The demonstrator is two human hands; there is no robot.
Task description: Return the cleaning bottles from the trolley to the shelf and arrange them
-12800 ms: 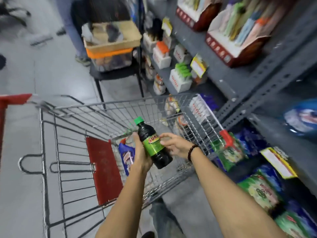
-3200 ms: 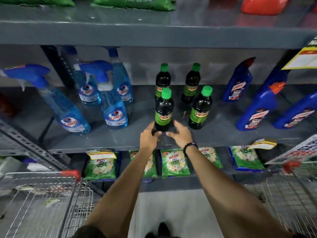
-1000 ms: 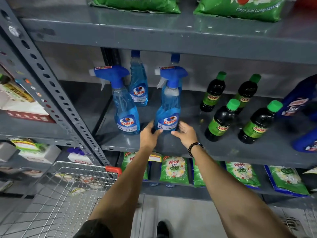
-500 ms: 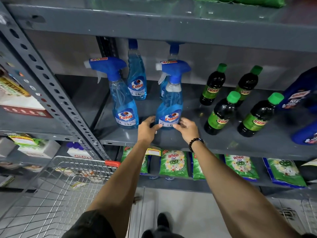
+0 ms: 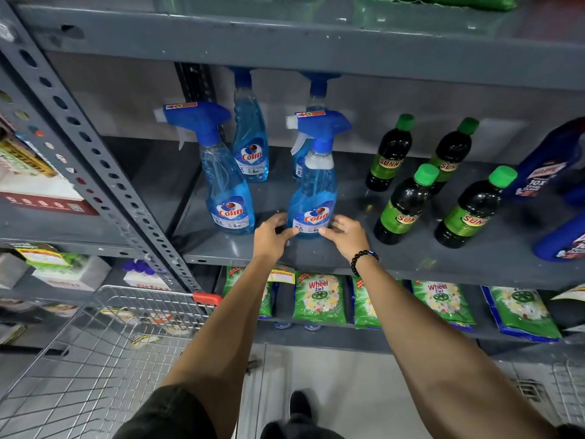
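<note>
Blue Colin spray bottles stand on the grey middle shelf (image 5: 411,261): one at front left (image 5: 228,198), one behind it (image 5: 250,144), and a front right one (image 5: 313,198) that partly hides another at the back. My left hand (image 5: 270,237) and my right hand (image 5: 346,236) press their fingertips on either side of the front right bottle's base, which stands upright on the shelf. To the right, several dark bottles with green caps (image 5: 403,204) stand in two rows. The wire trolley (image 5: 110,343) is at lower left; I see only scraps of paper in it.
Dark blue cleaner bottles (image 5: 547,166) fill the shelf's right end. Green detergent packets (image 5: 318,299) line the shelf below. A perforated grey upright (image 5: 95,160) divides this bay from boxed goods on the left. Another wire basket edge (image 5: 566,391) shows at lower right.
My hands have shifted from the green-capped bottles to the front right spray bottle and closed on its base. The bottle has been nudged slightly back on the shelf.
</note>
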